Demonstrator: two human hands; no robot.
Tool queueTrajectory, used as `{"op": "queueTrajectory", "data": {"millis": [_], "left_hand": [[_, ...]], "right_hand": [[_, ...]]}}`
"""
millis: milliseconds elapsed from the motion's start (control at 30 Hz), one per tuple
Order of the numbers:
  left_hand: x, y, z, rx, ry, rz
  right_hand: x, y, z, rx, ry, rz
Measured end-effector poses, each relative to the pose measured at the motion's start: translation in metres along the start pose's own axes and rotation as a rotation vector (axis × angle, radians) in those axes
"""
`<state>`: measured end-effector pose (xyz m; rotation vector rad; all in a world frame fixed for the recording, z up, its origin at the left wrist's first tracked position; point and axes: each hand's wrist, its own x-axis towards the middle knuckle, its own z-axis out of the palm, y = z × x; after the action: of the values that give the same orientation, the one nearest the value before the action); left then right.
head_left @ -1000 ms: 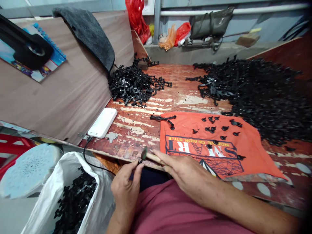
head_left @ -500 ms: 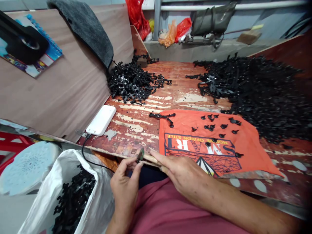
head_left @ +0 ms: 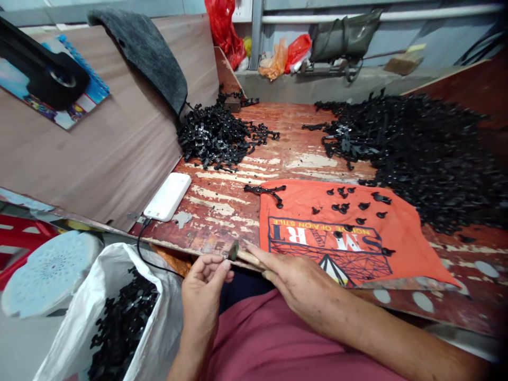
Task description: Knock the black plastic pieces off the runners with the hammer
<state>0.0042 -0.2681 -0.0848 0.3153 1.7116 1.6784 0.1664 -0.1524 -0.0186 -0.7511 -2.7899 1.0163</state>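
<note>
My right hand (head_left: 298,282) lies at the near edge of the worn wooden table (head_left: 222,203), wrapped round a wooden-handled tool (head_left: 243,254) whose dark tip points left. My left hand (head_left: 204,286) is just left of that tip, thumb and fingers pinched together right beside it; what they pinch is too small to make out. An orange printed cloth (head_left: 349,233) lies beside my right hand with several small black plastic pieces (head_left: 349,203) scattered on it.
A big heap of black plastic parts (head_left: 428,148) fills the right of the table; a smaller heap (head_left: 216,137) sits at the back left. A white power bank (head_left: 167,197) with a cable lies left. A white bag (head_left: 119,323) of black pieces stands below left.
My left hand has risen slightly and its fingers have shifted at the tool's tip. The right hand has stayed where it was. The view has shifted a little.
</note>
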Motion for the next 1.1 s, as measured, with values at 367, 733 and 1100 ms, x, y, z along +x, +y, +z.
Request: {"op": "queueTrajectory", "data": {"millis": [367, 733, 1100], "left_hand": [[-0.004, -0.015, -0.004, 0.294, 0.072, 0.272], [-0.002, -0.011, -0.005, 0.36, 0.073, 0.309], [-0.006, -0.008, -0.009, 0.574, 0.122, 0.452]], "right_hand": [[0.0, -0.005, -0.008, 0.064, 0.055, -0.058], [0.007, -0.01, -0.013, 0.066, 0.04, -0.063], [0.01, -0.001, -0.003, -0.049, -0.03, 0.022]]}}
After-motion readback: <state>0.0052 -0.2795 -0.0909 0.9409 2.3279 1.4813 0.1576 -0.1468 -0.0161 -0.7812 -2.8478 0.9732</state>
